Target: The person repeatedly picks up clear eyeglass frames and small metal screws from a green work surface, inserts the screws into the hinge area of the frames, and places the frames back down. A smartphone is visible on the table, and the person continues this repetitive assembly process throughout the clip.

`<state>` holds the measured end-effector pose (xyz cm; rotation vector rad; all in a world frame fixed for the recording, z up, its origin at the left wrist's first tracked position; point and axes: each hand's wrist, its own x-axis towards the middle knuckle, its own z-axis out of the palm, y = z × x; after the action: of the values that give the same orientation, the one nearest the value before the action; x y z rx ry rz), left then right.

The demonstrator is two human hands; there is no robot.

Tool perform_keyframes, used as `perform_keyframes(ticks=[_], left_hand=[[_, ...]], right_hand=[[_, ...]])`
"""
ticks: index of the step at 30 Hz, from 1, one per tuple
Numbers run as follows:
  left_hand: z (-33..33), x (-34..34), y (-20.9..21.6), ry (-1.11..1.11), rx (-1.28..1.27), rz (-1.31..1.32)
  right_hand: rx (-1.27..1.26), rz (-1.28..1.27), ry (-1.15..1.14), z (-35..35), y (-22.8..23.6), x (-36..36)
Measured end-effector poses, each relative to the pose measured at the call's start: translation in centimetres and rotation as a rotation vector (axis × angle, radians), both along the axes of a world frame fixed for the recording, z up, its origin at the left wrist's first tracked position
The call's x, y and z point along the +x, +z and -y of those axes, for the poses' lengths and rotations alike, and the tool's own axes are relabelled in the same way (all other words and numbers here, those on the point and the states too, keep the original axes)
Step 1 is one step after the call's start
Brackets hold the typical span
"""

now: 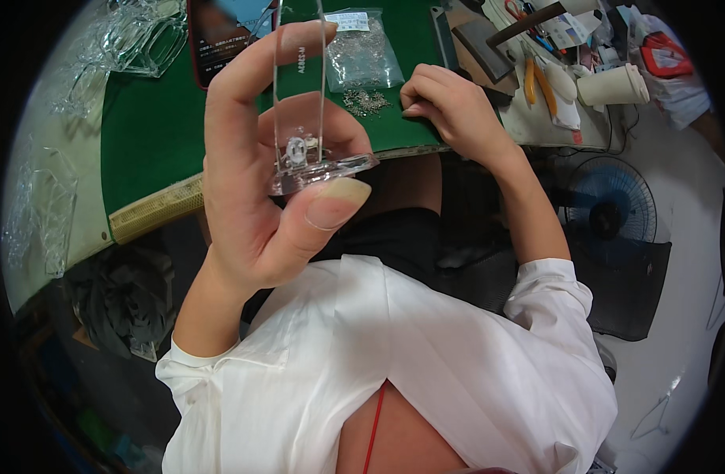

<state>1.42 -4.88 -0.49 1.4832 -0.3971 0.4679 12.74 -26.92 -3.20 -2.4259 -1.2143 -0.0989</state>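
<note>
Landmark: the clear plastic bag of small metal bits, lying on the green-covered worktop.

Left hand: grasping a clear plastic stand-like piece. Thumb presses on its foot; index finger bends round near the upper end, other fingers behind. Piece is raised nearer the camera, left of the bag in view and reaching lower than it. Long axis runs up and down in view, foot at the lower end, lying crosswise. Small fitting at the joint; its make is too fine to tell.

Right hand: below and right of the bag, at the worktop's near edge. Fingers curled in; cannot tell whether they pinch anything. Loose pile of small metal bits just below the bag, just left of these fingers. Right hand is the nearer to the pile; the clear piece, in the left, is apart from the right.

Writing: white label with print on the bag's upper part; short marking running lengthwise on the clear piece; lines of text on the phone left of the bag. No brand noted.

Also: heaped clear plastic pieces far left of the bag; orange-handled pliers well right of it.
</note>
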Motion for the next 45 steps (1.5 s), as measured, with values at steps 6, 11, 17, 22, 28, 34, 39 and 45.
perform_keyframes(ticks=[6, 11, 17, 22, 28, 34, 39, 45], left_hand=[[-0.4, 0.5, 0.6, -0.165, 0.071, 0.015], [2.0, 1.1, 0.6, -0.358, 0.121, -0.097], [3.1, 1.5, 0.7, -0.32, 0.232, -0.078], [3.4, 1.7, 0.5, -0.255, 0.257, -0.029], [3.2, 1.8, 0.7, -0.246, 0.291, -0.057], [3.2, 1.8, 0.5, -0.244, 0.303, -0.065], [3.3, 1.8, 0.6, -0.238, 0.303, -0.06], [3.1, 1.7, 0.9, -0.271, 0.265, -0.109]], right_hand=[[0.22, -0.229, -0.033, 0.6, 0.3, -0.3], [0.662, -0.114, 0.262, -1.3, 6.1, -2.3], [0.533, 0.149, 0.27, -2.0, 8.8, -3.5], [0.547, 0.144, 0.219, -2.1, 8.5, -3.7], [0.546, 0.091, 0.218, -2.0, 8.8, -3.6], [0.551, 0.103, 0.262, -1.6, 8.7, -3.1], [0.583, 0.005, 0.235, -1.5, 8.5, -3.3], [0.612, -0.049, 0.22, -1.7, 8.5, -3.3]])
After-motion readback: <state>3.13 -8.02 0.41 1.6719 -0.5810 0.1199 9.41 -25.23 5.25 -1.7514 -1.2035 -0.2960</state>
